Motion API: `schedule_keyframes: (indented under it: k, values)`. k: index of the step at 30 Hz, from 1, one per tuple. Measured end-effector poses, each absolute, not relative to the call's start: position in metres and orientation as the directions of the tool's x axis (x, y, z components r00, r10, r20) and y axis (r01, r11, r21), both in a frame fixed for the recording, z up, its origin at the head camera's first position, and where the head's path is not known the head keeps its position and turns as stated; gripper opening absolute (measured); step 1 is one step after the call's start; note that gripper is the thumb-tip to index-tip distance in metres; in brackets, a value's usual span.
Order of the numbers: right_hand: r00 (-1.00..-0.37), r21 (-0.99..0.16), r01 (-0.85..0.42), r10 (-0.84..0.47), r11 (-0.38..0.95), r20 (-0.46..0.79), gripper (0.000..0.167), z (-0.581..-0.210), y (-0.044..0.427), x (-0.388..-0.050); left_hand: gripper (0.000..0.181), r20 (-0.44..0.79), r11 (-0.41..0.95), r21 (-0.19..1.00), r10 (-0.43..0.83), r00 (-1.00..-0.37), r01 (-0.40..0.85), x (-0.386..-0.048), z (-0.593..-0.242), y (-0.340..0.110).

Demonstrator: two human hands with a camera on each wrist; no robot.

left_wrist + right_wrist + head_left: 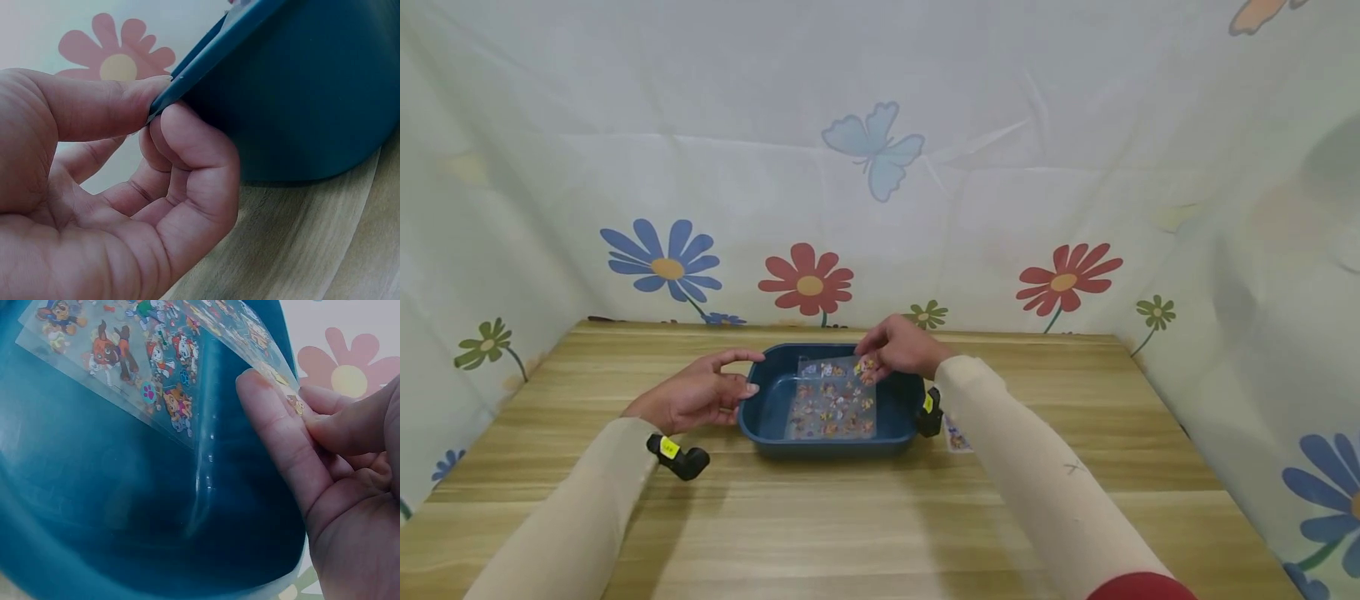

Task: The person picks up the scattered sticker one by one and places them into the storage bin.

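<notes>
A dark teal plastic basin stands on the wooden table. My left hand pinches its left rim between thumb and curled fingers, and the left wrist view shows this grip on the basin wall up close. In my right hand I pinch the upper right corner of a clear sticker sheet printed with small cartoon dogs. The sheet is inside the basin. In the right wrist view the sticker sheet bends up toward the thumb and fingers, over the basin floor.
Another small printed sheet lies on the wooden table right of the basin, partly hidden by my right wrist. Behind the table hangs a pale cloth with flowers and a butterfly. A black wrist camera sits on each sleeve.
</notes>
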State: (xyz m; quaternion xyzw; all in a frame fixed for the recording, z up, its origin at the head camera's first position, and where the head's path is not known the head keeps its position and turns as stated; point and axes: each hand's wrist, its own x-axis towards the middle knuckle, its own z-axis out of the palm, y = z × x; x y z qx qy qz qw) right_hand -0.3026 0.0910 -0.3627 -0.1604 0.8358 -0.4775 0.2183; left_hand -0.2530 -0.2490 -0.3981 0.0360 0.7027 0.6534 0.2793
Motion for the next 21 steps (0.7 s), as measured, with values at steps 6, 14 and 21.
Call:
schedule_keyframes:
  k: [6, 14, 21]
  values:
    - [-0.846, -0.862, -0.064, -0.485, 0.502, -0.22, 0.03, -0.3669, 0.0893, -0.3031, 0.065, -0.347, 0.138, 0.938, 0.415, -0.841, -0.319, -0.2538, -0.3983, -0.2487]
    - [-0.84, -0.846, -0.083, -0.494, 0.527, -0.226, 0.029, -0.3701, 0.0861, -0.3019, 0.065, -0.349, 0.13, 0.937, 0.418, -0.839, -0.325, -0.2531, -0.3975, -0.2488]
    - [-0.843, -0.824, -0.091, -0.484, 0.559, -0.235, 0.028, -0.3698, 0.0818, -0.2975, 0.066, -0.346, 0.124, 0.938, 0.42, -0.839, -0.325, -0.2523, -0.397, -0.2485]
